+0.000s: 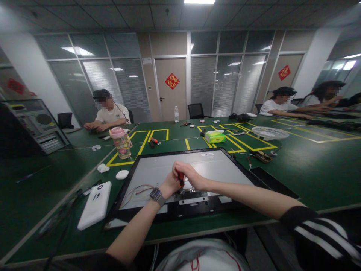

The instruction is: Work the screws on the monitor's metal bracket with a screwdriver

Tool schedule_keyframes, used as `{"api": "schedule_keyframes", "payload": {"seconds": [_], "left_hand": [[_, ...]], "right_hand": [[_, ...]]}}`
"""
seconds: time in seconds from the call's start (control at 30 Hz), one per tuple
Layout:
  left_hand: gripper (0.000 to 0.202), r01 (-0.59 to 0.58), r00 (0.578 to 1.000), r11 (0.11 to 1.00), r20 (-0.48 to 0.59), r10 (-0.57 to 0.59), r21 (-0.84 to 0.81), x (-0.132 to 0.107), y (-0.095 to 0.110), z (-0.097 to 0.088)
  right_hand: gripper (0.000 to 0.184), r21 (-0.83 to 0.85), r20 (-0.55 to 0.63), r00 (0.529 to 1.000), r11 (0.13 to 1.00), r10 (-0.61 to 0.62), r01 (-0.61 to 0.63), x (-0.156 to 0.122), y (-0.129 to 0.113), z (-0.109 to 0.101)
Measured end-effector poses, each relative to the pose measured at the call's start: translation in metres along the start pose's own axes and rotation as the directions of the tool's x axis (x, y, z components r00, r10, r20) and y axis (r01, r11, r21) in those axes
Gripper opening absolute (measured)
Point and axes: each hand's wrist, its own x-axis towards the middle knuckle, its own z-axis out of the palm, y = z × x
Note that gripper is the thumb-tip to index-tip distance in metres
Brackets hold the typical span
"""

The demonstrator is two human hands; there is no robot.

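A flat display panel (158, 169) with a grey metal back and black frame lies on the green table before me. Over its lower middle, a red-and-black screwdriver (181, 178) stands nearly upright, its tip down by a metal bracket (193, 199). My right hand (191, 176) is closed around the top of the handle. Against the screwdriver's left side, my left hand (168, 185) is also closed, with a watch on its wrist and its fingertips partly hidden. Thin wires (138, 191) lie on the panel left of my hands.
Left of the panel are a white power bank-like block (95, 205), a white case (122, 174) and a pink-lidded bottle (120, 143). A black phone (273, 182) lies at right. Beyond are a green tissue pack (215, 136) and a white fan grille (270, 133). Other people sit across the table.
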Motion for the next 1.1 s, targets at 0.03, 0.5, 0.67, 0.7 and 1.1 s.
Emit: {"api": "schedule_keyframes", "payload": {"seconds": [0.03, 0.5, 0.67, 0.7, 1.1], "left_hand": [[0.019, 0.0, 1.0, 1.0, 0.004, 0.0, -0.006, 0.001, -0.001, 0.001], [0.022, 0.023, 0.999, 0.999, 0.039, -0.024, 0.036, 0.0, 0.0, -0.004], [0.02, 0.006, 0.998, 0.997, 0.064, -0.011, 0.081, 0.002, 0.005, -0.007], [0.021, 0.011, 0.998, 0.997, 0.059, -0.016, 0.082, 0.001, 0.007, -0.008], [0.025, 0.039, 0.998, 0.991, 0.052, -0.046, 0.127, -0.001, 0.012, -0.014]], "right_hand": [[0.03, -0.001, 0.002, 1.0, 1.0, -0.003, 0.003, 0.0, 0.001, 0.0], [0.028, -0.077, -0.02, 1.0, 0.997, 0.003, -0.004, -0.001, 0.001, -0.019], [0.023, -0.193, -0.137, 0.979, 0.973, -0.154, 0.126, -0.003, 0.015, -0.031], [0.025, -0.159, -0.138, 0.982, 0.981, -0.131, 0.108, -0.003, 0.018, -0.034], [0.032, 0.032, -0.208, 0.974, 0.995, -0.086, 0.095, -0.013, 0.032, -0.038]]}}
